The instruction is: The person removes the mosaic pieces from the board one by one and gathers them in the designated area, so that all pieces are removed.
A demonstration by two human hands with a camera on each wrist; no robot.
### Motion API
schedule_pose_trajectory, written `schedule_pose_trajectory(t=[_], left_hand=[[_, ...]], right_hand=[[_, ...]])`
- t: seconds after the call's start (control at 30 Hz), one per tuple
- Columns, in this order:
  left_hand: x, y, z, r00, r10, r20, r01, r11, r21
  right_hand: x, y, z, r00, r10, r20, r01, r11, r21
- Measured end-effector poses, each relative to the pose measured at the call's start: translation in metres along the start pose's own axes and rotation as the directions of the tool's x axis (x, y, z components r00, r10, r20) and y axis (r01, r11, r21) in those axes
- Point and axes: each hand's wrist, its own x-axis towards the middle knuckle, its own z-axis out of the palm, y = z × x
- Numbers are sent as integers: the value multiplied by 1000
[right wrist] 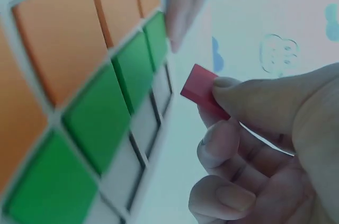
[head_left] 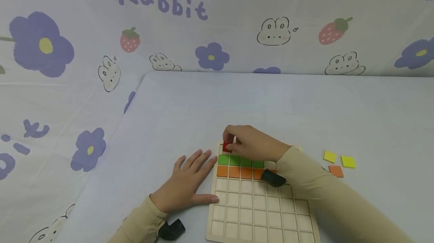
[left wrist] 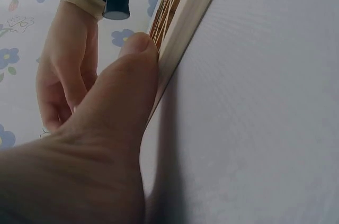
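Between thumb and fingers, my right hand (head_left: 252, 143) pinches a small red square tile (right wrist: 200, 87) above the far left corner of a wooden grid board (head_left: 234, 200). In the right wrist view, a gap shows between the tile and the board's cells. Green tiles (head_left: 235, 160) fill part of the second row, and orange tiles (head_left: 234, 172) lie in the row nearer me. My left hand (head_left: 186, 184) lies with fingers spread at the board's left edge. Its thumb (left wrist: 127, 75) presses against the side of the frame in the left wrist view.
Right of the board, two yellow tiles (head_left: 348, 161) and a loose orange tile (head_left: 336, 171) lie on the white table (head_left: 183, 111). A patterned cloth (head_left: 230, 28) hangs behind the table. My right forearm (head_left: 325, 182) crosses the board's right side.
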Motion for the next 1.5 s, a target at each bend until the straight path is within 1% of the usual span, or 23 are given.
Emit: schedule_pose_trajectory(t=[0.07, 0.17, 0.33, 0.43, 0.57, 0.67, 0.8, 0.93, 1.0, 1.13, 1.33, 1.5], left_hand=[[0, -1, 1, 1000, -5, 1, 5, 1000, 1], [1, -1, 1, 1000, -12, 5, 12, 1000, 3], [1, -2, 2, 1000, -4, -2, 4, 1000, -1], [1, -3, 5, 1000, 0, -8, 0, 1000, -3], [2, -4, 8, 1000, -4, -3, 4, 1000, 3], [2, -4, 8, 1000, -10, 2, 10, 1000, 2], [2, -2, 6, 1000, -13, 0, 13, 1000, 5], [3, -1, 5, 1000, 3, -18, -3, 1000, 4], [3, 0, 5, 1000, 11, -28, -11, 1000, 5], [2, -1, 6, 999, 12, -35, -12, 1000, 12], [3, -2, 7, 999, 19, -43, -19, 1000, 5], [3, -2, 7, 999, 15, -34, -15, 1000, 0]], right_hand=[[-8, 2, -7, 1000, 4, -8, -4, 1000, 12], [-24, 8, -16, 999, 33, -11, -33, 999, 17], [-57, 21, -29, 995, 99, -2, -99, 995, 10], [-78, 30, -34, 990, 142, -22, -142, 990, 6], [-106, 42, -41, 980, 189, -62, -189, 982, 8], [-129, 50, -46, 968, 240, -73, -238, 971, 32], [-155, 59, -51, 949, 309, -67, -304, 949, 80], [-174, 68, -53, 940, 331, -83, -324, 942, 88], [-181, 71, -54, 939, 327, -103, -321, 944, 71], [-186, 74, -53, 941, 312, -129, -308, 950, 46], [-186, 77, -50, 936, 325, -134, -323, 946, 36], [-185, 80, -46, 939, 307, -156, -309, 951, 12]])
